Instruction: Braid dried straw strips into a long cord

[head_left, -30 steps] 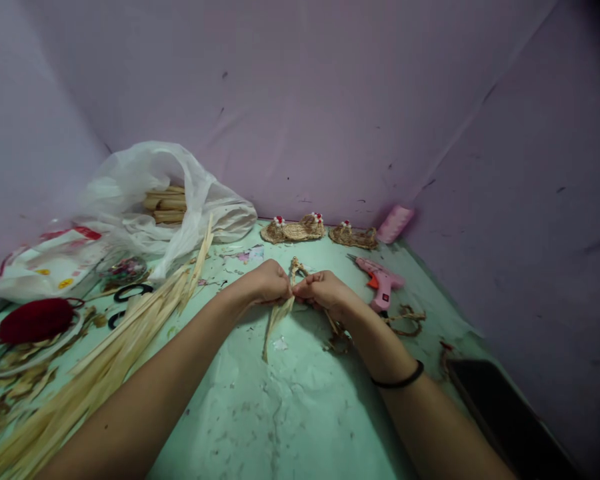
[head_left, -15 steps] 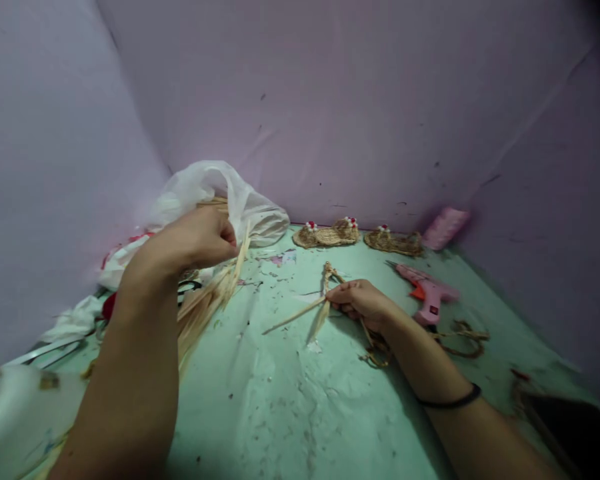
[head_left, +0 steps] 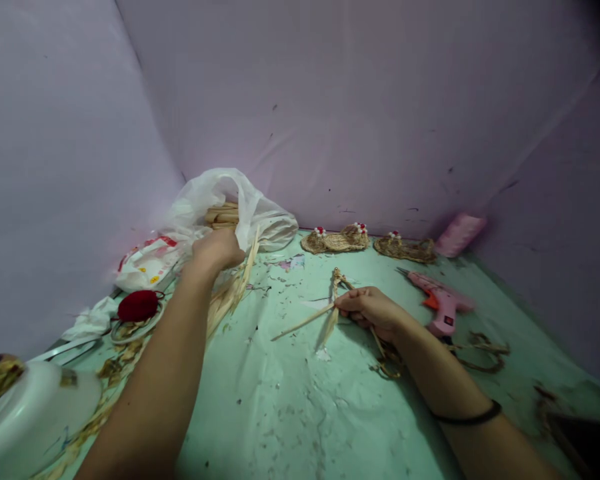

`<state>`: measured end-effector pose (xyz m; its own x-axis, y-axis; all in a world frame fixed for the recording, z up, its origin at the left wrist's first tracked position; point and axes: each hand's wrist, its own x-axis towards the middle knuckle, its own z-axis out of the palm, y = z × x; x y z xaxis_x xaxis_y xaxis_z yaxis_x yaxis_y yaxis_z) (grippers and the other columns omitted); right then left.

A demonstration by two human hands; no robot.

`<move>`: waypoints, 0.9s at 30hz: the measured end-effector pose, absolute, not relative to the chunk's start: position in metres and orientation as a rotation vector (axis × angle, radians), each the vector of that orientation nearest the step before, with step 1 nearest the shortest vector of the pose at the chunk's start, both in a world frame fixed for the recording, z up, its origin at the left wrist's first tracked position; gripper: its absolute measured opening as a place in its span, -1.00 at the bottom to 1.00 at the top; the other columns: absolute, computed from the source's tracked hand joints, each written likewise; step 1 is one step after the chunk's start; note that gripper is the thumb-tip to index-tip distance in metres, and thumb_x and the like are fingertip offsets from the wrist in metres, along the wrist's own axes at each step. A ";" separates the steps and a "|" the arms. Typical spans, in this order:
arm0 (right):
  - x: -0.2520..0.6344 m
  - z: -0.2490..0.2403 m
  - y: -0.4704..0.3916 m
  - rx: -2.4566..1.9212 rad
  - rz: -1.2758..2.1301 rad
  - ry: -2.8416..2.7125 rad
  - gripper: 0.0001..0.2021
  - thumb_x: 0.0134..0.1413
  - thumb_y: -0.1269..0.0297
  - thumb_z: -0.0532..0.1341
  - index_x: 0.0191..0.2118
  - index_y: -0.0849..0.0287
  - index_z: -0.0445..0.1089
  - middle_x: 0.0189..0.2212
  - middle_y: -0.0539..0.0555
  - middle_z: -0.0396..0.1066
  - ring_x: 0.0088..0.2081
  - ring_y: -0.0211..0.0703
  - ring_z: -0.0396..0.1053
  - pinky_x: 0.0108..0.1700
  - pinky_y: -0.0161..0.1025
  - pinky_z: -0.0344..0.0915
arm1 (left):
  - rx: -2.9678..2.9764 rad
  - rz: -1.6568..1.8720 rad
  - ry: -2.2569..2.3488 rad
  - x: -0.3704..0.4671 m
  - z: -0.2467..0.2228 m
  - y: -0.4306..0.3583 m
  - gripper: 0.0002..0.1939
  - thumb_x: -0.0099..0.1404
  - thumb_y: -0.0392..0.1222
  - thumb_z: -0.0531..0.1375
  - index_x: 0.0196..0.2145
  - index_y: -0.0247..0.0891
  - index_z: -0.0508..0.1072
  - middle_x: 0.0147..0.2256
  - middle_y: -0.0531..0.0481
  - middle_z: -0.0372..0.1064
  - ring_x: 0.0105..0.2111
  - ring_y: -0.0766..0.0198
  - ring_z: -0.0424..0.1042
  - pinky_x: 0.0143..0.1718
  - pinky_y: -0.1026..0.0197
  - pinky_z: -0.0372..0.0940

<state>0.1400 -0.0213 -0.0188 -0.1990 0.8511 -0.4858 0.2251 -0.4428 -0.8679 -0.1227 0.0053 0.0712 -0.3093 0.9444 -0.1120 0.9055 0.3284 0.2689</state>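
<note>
My right hand (head_left: 370,309) is closed on a braid of dried plant fibre (head_left: 335,283). Loose strand ends fan out from the fingers toward the lower left, and a longer length trails beneath the wrist. At the left, my left hand (head_left: 217,253) is reached out over a bundle of pale dried fibre strips (head_left: 233,293), in front of a white plastic bag (head_left: 275,223). Its fingers are curled down and mostly hidden, so whether a strip is between them cannot be made out.
Small woven slippers (head_left: 343,241) with red and white beads stand along the back wall. To the right are a pink glue gun (head_left: 445,303) and a pink roll (head_left: 461,235). A red yarn ball (head_left: 139,305) and a white container (head_left: 45,407) are at the left.
The view has shifted slightly left. My left hand has gone lower, toward the strips and the bag. My right hand keeps its hold on the braid.
</note>
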 end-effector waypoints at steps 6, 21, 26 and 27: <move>0.138 -0.016 -0.022 -1.574 1.680 -1.257 -0.91 -0.34 0.40 0.19 -0.66 0.31 0.28 -0.79 -0.09 0.11 -0.75 -0.50 -0.15 -0.72 -0.42 -0.27 | 1.783 0.259 2.538 -0.107 0.033 0.021 -0.74 -0.09 -0.14 0.16 -0.40 -0.31 0.43 -0.31 -0.28 0.39 -0.28 0.00 0.35 -0.38 0.17 0.15; 0.138 -0.012 -0.024 -1.539 1.671 -1.260 -0.89 -0.31 0.43 0.17 -0.70 0.30 0.25 -0.82 -0.10 0.12 -0.77 -0.50 -0.14 -0.72 -0.42 -0.27 | 1.587 0.060 1.290 -0.067 0.043 0.001 -0.88 -0.18 -0.21 0.19 -0.62 -0.31 0.39 -0.74 0.10 0.15 -0.73 0.44 0.10 -0.71 0.36 -0.09; 0.140 -0.017 -0.021 -1.535 1.668 -1.283 -0.91 -0.31 0.41 0.17 -0.67 0.30 0.28 -0.81 -0.09 0.14 -0.76 -0.49 -0.15 -0.72 -0.41 -0.27 | 1.915 -0.178 1.517 -0.036 0.031 -0.005 -0.84 -0.21 -0.20 0.18 -0.60 -0.31 0.46 -0.67 0.01 0.29 -0.63 0.33 0.22 -0.62 0.32 0.05; 0.140 -0.018 -0.021 -1.537 1.664 -1.289 -0.92 -0.31 0.41 0.17 -0.67 0.30 0.28 -0.81 -0.09 0.14 -0.76 -0.49 -0.15 -0.72 -0.41 -0.27 | 1.974 -0.139 1.548 -0.032 0.031 -0.005 -0.82 -0.22 -0.19 0.18 -0.57 -0.29 0.48 -0.63 0.00 0.32 -0.60 0.32 0.24 -0.59 0.32 0.06</move>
<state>0.1397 -0.0208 -0.0175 -0.2133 0.8682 -0.4481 0.2171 -0.4051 -0.8881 -0.0322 -0.0052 0.0311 0.3077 0.8429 -0.4415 0.9082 -0.1217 0.4005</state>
